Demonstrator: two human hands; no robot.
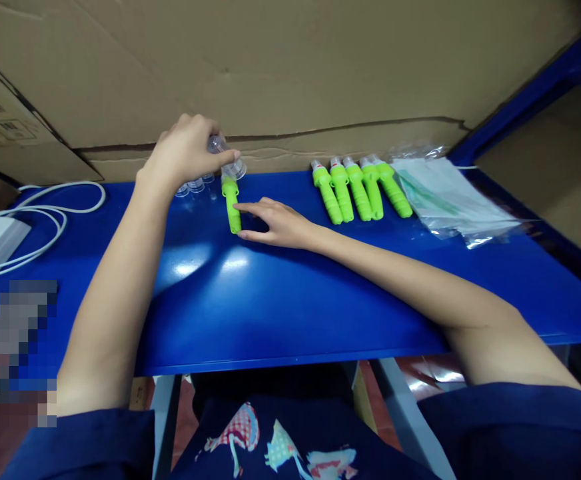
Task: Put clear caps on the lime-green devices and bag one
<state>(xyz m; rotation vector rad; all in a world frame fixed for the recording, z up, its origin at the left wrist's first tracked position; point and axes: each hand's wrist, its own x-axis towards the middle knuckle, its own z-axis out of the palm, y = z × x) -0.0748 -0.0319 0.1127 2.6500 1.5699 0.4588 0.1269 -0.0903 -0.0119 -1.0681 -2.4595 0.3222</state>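
My left hand [188, 150] is closed around a clear plastic cup [241, 169], held with its rim down toward the table. The cup's rim overlaps the upper end of a lime-green ribbed handle [232, 212]; whether they touch I cannot tell. Beside that handle is my right hand [278, 223], thumb and index finger apart. Its index fingertip meets the handle's right side, and the thumb lies by its lower end. Partly hidden behind my left wrist, several more clear cups [195, 185] stand on the table.
Several lime-green handles [355, 193] with clear tips lie in a row on the blue table [280, 307]. Right of them is a clear plastic bag [458, 197] with pale contents. A white cable [63, 213] coils at left. A cardboard wall [290, 73] closes the back.
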